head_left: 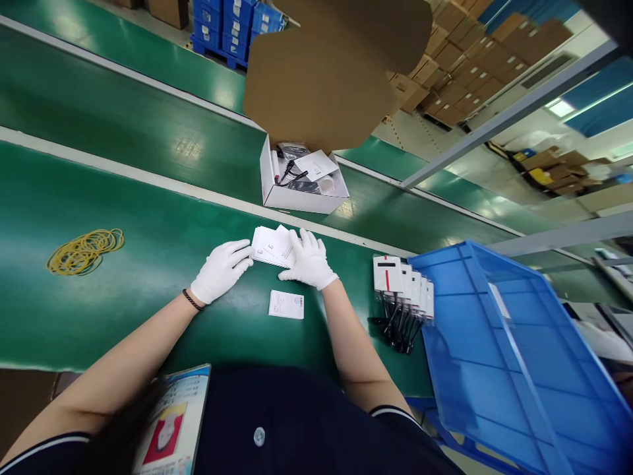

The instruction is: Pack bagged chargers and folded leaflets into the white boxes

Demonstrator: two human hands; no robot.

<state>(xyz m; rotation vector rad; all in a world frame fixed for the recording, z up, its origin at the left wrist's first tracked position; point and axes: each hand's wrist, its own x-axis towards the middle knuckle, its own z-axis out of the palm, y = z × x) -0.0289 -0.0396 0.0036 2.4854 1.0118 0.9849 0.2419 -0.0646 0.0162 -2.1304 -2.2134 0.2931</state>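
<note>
A loose stack of white printed booklets [273, 245] lies on the green bench, with the top one turned askew. My left hand [221, 269], in a white glove, has its fingers stretched out to the stack's left edge. On the other side, my gloved right hand [309, 260] spreads its fingers, and they touch the stack's right end. Neither hand is closed around anything. Closer to my body lies a small pile of printed cards [286, 304]. Beyond the hands stands an open white box [301, 200] holding black cables, bagged parts and a white leaflet [315, 165].
Yellow rubber bands [85, 252] lie in a heap at left. On the right, several bagged white devices with black cables [388, 274] lean in a row beside a large blue crate [494, 356]. A raised metal rail [509, 119] crosses the upper right.
</note>
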